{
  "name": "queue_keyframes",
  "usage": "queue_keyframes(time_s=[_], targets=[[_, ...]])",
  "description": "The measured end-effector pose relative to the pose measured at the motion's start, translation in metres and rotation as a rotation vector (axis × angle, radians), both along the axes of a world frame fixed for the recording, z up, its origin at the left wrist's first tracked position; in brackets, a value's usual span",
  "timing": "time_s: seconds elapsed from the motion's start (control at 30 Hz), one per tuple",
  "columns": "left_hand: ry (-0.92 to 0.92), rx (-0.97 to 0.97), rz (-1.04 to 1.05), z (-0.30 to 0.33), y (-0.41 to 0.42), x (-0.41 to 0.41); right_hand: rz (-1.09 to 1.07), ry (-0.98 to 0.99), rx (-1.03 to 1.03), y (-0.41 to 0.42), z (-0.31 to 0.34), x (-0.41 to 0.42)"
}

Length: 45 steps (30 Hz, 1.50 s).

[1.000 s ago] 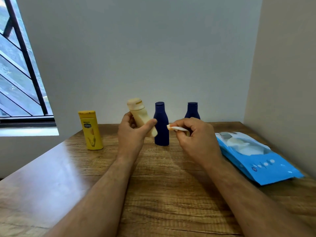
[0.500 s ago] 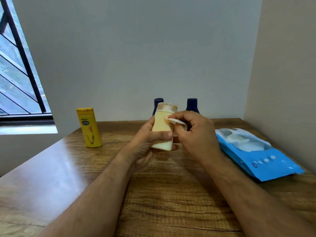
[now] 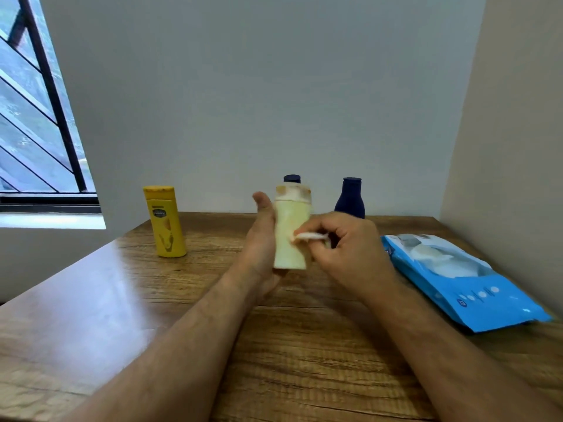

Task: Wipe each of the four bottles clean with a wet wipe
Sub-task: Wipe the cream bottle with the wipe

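My left hand (image 3: 261, 239) holds a cream bottle (image 3: 291, 236) upright above the table, its cap at the top. My right hand (image 3: 350, 254) pinches a folded white wet wipe (image 3: 310, 236) against the bottle's right side. A yellow bottle (image 3: 165, 222) stands at the back left. Two dark blue bottles stand at the back: one (image 3: 292, 178) shows only its cap behind the cream bottle, the other (image 3: 350, 197) is partly behind my right hand.
A blue pack of wet wipes (image 3: 475, 287) lies on the right of the wooden table (image 3: 122, 300), close to the side wall. A barred window (image 3: 36, 117) is at the left, and a grey wall runs behind the bottles.
My left hand swung the cream bottle from a tilt at the left to upright in the middle. The wipe in my right hand now touches the bottle's side, lower than before.
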<state>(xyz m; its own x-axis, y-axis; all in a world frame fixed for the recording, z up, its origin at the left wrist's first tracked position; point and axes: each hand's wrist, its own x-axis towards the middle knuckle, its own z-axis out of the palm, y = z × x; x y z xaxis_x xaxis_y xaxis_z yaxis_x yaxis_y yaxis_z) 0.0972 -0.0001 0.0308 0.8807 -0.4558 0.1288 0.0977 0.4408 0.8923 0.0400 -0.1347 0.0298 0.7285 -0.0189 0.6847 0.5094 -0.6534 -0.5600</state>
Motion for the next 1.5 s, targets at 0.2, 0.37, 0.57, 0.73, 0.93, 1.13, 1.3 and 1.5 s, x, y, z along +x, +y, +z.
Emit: queue_keyframes(time_s=[0.2, 0.37, 0.57, 0.73, 0.93, 1.13, 1.3, 1.5], targets=[[-0.02, 0.078, 0.001, -0.004, -0.008, -0.006, -0.063, -0.05, 0.103, -0.003, 0.005, -0.001], [0.021, -0.039, 0.161, 0.002, -0.002, 0.004, 0.137, 0.178, -0.109, 0.002, 0.001, -0.003], [-0.065, 0.182, 0.013, -0.004, -0.009, -0.009, -0.071, 0.015, 0.081, 0.0, 0.009, -0.007], [-0.055, 0.136, -0.01, -0.005, -0.011, -0.011, -0.029, 0.065, 0.187, -0.002, 0.014, -0.012], [0.072, -0.02, 0.061, 0.0, -0.004, 0.003, 0.137, 0.344, -0.018, 0.005, 0.01, -0.013], [0.009, 0.147, -0.069, -0.009, -0.012, -0.008, -0.13, 0.053, 0.185, 0.002, 0.009, -0.009], [0.039, 0.031, -0.032, -0.005, -0.013, -0.005, 0.051, 0.191, 0.138, 0.0, 0.01, -0.009], [0.025, -0.004, 0.053, -0.004, -0.007, 0.005, 0.078, 0.277, 0.003, 0.003, 0.006, -0.008]])
